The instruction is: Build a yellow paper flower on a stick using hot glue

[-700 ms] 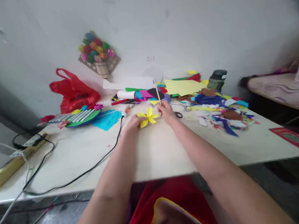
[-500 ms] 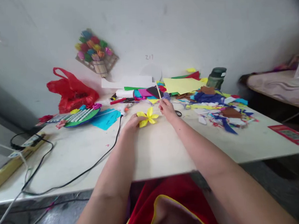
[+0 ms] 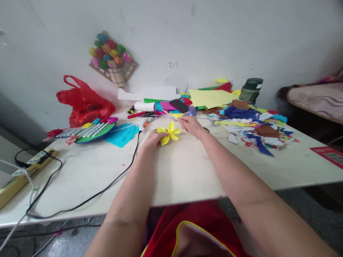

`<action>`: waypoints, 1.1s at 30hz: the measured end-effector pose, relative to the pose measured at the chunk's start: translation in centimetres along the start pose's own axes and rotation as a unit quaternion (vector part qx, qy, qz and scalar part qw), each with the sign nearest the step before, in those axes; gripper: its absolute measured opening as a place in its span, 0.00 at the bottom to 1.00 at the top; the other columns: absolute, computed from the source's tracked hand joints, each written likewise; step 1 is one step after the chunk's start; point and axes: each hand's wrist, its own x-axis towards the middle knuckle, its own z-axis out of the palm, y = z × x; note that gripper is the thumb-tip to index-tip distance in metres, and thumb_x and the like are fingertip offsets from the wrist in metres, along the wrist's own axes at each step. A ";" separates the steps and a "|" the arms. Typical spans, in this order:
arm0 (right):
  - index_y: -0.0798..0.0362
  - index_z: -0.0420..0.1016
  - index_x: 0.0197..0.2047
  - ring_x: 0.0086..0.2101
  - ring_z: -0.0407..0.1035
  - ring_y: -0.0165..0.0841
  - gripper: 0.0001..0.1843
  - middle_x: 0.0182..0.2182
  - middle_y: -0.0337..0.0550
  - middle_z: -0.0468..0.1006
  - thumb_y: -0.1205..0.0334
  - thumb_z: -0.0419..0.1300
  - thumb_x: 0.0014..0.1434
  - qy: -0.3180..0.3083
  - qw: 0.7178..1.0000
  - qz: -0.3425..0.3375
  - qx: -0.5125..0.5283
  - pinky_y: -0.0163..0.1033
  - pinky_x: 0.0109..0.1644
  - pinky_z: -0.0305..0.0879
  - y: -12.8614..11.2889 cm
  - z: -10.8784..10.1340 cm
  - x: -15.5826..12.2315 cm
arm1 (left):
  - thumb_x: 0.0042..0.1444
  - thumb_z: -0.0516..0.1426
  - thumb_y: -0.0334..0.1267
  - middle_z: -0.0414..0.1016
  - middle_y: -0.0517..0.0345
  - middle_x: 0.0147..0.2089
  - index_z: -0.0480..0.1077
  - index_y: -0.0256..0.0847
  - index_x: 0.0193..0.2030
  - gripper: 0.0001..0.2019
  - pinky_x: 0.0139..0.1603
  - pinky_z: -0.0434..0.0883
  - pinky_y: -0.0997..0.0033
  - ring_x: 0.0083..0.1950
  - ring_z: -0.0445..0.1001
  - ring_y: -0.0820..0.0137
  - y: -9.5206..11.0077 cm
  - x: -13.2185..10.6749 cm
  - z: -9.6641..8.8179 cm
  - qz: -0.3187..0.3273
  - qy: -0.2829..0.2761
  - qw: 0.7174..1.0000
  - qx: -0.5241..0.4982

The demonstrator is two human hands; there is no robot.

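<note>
A yellow paper flower [image 3: 171, 133] with several pointed petals is in my left hand [image 3: 155, 139], whose fingers are closed on its left side just over the table. To the right, my right hand [image 3: 190, 126] pinches a thin pale stick [image 3: 169, 114], which slants up and to the left above the flower. Stick and flower look apart. Beyond my left hand lies a glue gun [image 3: 141, 124], partly hidden, with a black cord. Part of a dark scissor handle [image 3: 206, 130] shows behind my right wrist.
At left stand a red plastic bag [image 3: 84, 104], a green board with rolled paper sticks [image 3: 95, 132] and blue paper [image 3: 122, 135]. Paper scraps [image 3: 260, 133] and a dark green bottle [image 3: 251, 89] are at right. A black cord [image 3: 105, 189] crosses to a power strip [image 3: 24, 178]. A phone [image 3: 179, 105] lies behind.
My right hand has tipped the stick from nearly upright to a leftward slant, bringing its end over toward the flower. My left hand still holds the flower. The view has shifted slightly.
</note>
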 end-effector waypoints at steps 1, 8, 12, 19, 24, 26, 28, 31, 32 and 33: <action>0.56 0.76 0.37 0.18 0.52 0.23 0.21 0.14 0.29 0.58 0.46 0.57 0.54 -0.010 1.000 0.005 0.003 0.32 0.24 0.49 -0.3 -0.1 -0.1 | 0.32 0.65 0.34 0.76 0.58 0.28 0.73 0.36 0.33 0.16 0.30 0.69 0.74 0.30 0.75 0.69 0.1 -0.1 0.0 0.002 -0.005 1.000 -0.001; 0.56 0.73 0.26 0.17 0.52 0.23 0.20 0.13 0.31 0.61 0.45 0.59 0.52 -0.046 0.998 0.028 -0.044 0.33 0.22 0.46 -1.2 -0.9 -0.7 | 0.33 0.64 0.33 0.76 0.59 0.26 0.73 0.36 0.32 0.14 0.29 0.70 0.74 0.28 0.74 0.70 -0.1 0.2 -0.1 0.010 -0.007 1.000 -0.013; 0.56 0.71 0.24 0.18 0.53 0.24 0.19 0.14 0.32 0.61 0.46 0.59 0.52 -0.046 0.998 0.008 -0.049 0.33 0.24 0.49 -0.7 -0.8 -0.4 | 0.34 0.64 0.34 0.76 0.58 0.26 0.74 0.36 0.33 0.14 0.31 0.70 0.74 0.30 0.76 0.69 -0.2 0.2 -0.1 0.011 -0.014 1.000 -0.016; 0.60 0.75 0.49 0.17 0.54 0.24 0.21 0.13 0.29 0.60 0.57 0.60 0.55 -0.070 0.996 0.050 -0.024 0.32 0.24 0.51 -0.4 -0.6 -0.2 | 0.36 0.65 0.36 0.77 0.57 0.28 0.73 0.38 0.34 0.14 0.34 0.71 0.73 0.35 0.77 0.66 -0.3 0.6 -0.3 -0.002 -0.033 0.999 0.005; 0.60 0.75 0.51 0.17 0.54 0.23 0.20 0.13 0.29 0.61 0.60 0.58 0.57 -0.086 0.995 0.050 -0.024 0.31 0.24 0.51 -0.3 -0.9 -0.2 | 0.36 0.66 0.36 0.77 0.56 0.30 0.72 0.37 0.35 0.16 0.37 0.71 0.71 0.37 0.76 0.65 0.1 0.4 0.2 -0.028 -0.026 0.999 0.015; 0.59 0.75 0.51 0.16 0.53 0.22 0.20 0.12 0.29 0.62 0.60 0.57 0.57 -0.087 0.995 0.047 -0.025 0.31 0.23 0.50 -0.2 -0.9 -0.1 | 0.38 0.66 0.36 0.76 0.56 0.29 0.72 0.37 0.35 0.15 0.38 0.70 0.70 0.38 0.76 0.64 0.2 0.3 0.3 -0.027 -0.027 0.999 0.015; 0.58 0.75 0.51 0.15 0.53 0.22 0.20 0.12 0.29 0.63 0.59 0.57 0.58 -0.090 0.994 0.049 -0.027 0.31 0.22 0.50 -0.1 -0.9 -0.1 | 0.39 0.65 0.36 0.75 0.56 0.27 0.71 0.37 0.34 0.14 0.37 0.70 0.68 0.37 0.76 0.63 0.1 0.2 0.3 -0.024 -0.031 0.999 0.012; 0.58 0.75 0.52 0.14 0.52 0.22 0.20 0.11 0.30 0.64 0.58 0.58 0.58 -0.100 0.993 0.061 -0.026 0.31 0.21 0.49 -0.1 -0.8 -0.1 | 0.39 0.65 0.35 0.74 0.56 0.27 0.71 0.37 0.34 0.13 0.37 0.70 0.67 0.37 0.75 0.62 -0.1 0.1 0.2 -0.017 -0.030 0.999 0.006; 0.58 0.75 0.52 0.14 0.52 0.22 0.20 0.11 0.30 0.64 0.58 0.57 0.58 -0.105 0.992 0.067 -0.025 0.30 0.21 0.49 -0.1 -0.8 -0.1 | 0.39 0.65 0.35 0.74 0.56 0.27 0.71 0.38 0.34 0.13 0.37 0.70 0.67 0.36 0.75 0.63 -0.2 0.1 0.2 -0.012 -0.027 1.000 0.004; 0.58 0.75 0.52 0.14 0.52 0.22 0.20 0.11 0.30 0.64 0.58 0.57 0.58 -0.110 0.991 0.073 -0.024 0.30 0.20 0.49 -0.2 -0.8 -0.2 | 0.39 0.65 0.34 0.74 0.56 0.27 0.71 0.38 0.34 0.13 0.37 0.69 0.67 0.36 0.75 0.63 -0.3 0.1 0.2 -0.007 -0.025 1.000 0.002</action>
